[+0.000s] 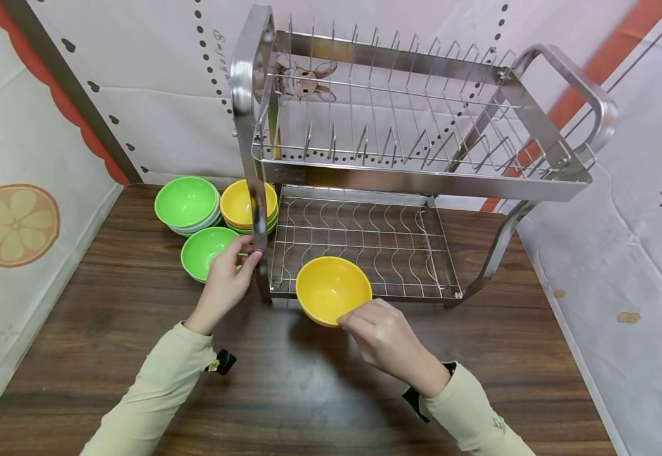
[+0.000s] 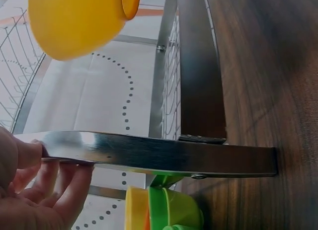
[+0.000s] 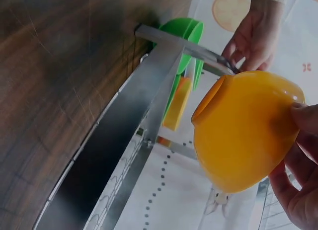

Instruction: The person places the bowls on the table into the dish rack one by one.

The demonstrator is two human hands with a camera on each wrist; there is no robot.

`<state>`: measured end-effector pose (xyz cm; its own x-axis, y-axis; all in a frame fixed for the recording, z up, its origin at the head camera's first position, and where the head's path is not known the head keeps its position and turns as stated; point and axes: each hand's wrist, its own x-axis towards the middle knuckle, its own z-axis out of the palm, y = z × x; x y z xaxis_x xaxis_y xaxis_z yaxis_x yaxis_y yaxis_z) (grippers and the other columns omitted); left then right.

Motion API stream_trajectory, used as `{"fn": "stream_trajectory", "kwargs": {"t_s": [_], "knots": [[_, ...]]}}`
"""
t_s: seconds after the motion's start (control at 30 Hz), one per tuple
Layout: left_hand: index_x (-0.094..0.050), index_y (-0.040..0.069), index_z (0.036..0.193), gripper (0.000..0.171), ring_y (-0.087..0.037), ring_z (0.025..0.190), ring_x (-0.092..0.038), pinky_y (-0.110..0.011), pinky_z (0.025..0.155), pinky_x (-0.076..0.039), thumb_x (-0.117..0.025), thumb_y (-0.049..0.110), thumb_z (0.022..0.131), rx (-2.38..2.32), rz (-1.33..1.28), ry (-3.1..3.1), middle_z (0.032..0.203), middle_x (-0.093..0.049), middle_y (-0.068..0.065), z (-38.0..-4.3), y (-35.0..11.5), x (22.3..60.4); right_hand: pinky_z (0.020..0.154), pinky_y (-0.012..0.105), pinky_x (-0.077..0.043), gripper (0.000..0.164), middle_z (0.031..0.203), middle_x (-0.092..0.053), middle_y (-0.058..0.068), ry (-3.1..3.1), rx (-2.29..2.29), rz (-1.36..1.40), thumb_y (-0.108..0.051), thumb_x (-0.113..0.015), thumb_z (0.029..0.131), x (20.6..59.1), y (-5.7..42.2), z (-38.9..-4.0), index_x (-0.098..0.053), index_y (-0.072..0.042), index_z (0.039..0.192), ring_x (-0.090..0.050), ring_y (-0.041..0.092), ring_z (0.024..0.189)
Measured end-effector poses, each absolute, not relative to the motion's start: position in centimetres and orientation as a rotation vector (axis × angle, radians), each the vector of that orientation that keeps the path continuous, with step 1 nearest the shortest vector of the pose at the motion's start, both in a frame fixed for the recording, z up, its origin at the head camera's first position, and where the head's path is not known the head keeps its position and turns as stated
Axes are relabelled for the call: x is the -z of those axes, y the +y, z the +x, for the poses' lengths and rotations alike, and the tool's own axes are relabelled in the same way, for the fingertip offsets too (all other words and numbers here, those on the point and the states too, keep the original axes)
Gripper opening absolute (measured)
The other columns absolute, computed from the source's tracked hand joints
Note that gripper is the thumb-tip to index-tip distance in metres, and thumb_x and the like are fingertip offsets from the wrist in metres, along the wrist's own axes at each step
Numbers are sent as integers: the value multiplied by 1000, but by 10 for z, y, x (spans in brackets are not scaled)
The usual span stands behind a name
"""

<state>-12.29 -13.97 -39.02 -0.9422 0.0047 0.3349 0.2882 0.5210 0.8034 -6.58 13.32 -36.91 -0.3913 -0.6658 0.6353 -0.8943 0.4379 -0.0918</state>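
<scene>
My right hand (image 1: 386, 335) grips a yellow bowl (image 1: 331, 285) at its near right rim, thumb on one side and fingers on the other. That bowl is held up in front of the dish rack's lower tier, its opening upward. On the left, my left hand (image 1: 223, 282) holds the front left post (image 1: 258, 215) of the steel dish rack; in the left wrist view the thumb and fingers (image 2: 72, 195) close round the metal bar (image 2: 124, 148). The right wrist view shows the yellow bowl's outer side (image 3: 243, 135) close up.
Left of the rack stand a stack topped by a green bowl (image 1: 185, 200), a stack topped by a yellow bowl (image 1: 238, 204), and another green bowl (image 1: 204, 252) in front. The upper tier (image 1: 376, 180) overhangs the wire lower tier (image 1: 359, 250). Printed cloth (image 1: 28, 145) surrounds the wooden table (image 1: 285, 405).
</scene>
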Motion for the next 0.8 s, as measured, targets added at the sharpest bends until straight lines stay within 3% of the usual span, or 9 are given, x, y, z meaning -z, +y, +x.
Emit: {"fn": "stream_trajectory", "kwargs": {"t_s": [0.17, 0.27, 0.4, 0.57, 0.7, 0.8], "knots": [[-53, -8, 108, 24, -37, 80, -61, -45, 73, -47, -57, 4, 88, 1363, -240, -2509, 93, -61, -25, -123, -139, 387, 66, 29, -49, 12, 72, -64, 0, -2198, -674, 1236, -9, -55, 88, 370, 133, -84, -65, -6, 81, -60, 14, 68], [-52, -8, 108, 24, -37, 82, -60, -47, 75, -47, -57, 5, 88, 1347, -239, -2534, 93, -61, -26, -123, -139, 385, 64, 29, -49, 1, 73, -65, 3, -2232, -785, 1181, -4, -64, 81, 372, 131, -97, -65, -4, 81, -60, 15, 67], [-51, -8, 108, 25, -35, 84, -59, -45, 75, -47, -57, 5, 88, 1346, -232, -2557, 92, -61, -25, -123, -139, 386, 64, 28, -50, 11, 76, -66, 7, -2281, -1003, 1100, 4, -68, 73, 377, 127, -115, -66, 0, 83, -61, 16, 67], [-51, -7, 109, 26, -35, 84, -58, -46, 75, -46, -58, 6, 88, 1344, -225, -2573, 93, -61, -24, -123, -140, 386, 63, 22, -51, 8, 80, -67, 17, -2343, -1424, 903, 8, -64, 77, 380, 118, -138, -64, 8, 85, -62, 17, 68], [-50, -8, 109, 26, -35, 84, -58, -46, 75, -46, -58, 6, 88, 1351, -226, -2571, 93, -61, -25, -124, -141, 387, 57, 16, -46, 8, 80, -63, 26, -2293, -1784, 661, 11, -60, 79, 379, 110, -157, -61, 14, 86, -57, 10, 63], [-50, -7, 109, 26, -35, 82, -59, -45, 74, -46, -57, 7, 88, 1348, -229, -2566, 93, -61, -25, -123, -141, 387, 55, 15, -44, 6, 74, -64, 19, -2165, -2036, 475, 13, -57, 79, 376, 104, -171, -60, 14, 84, -54, 6, 60]]}}
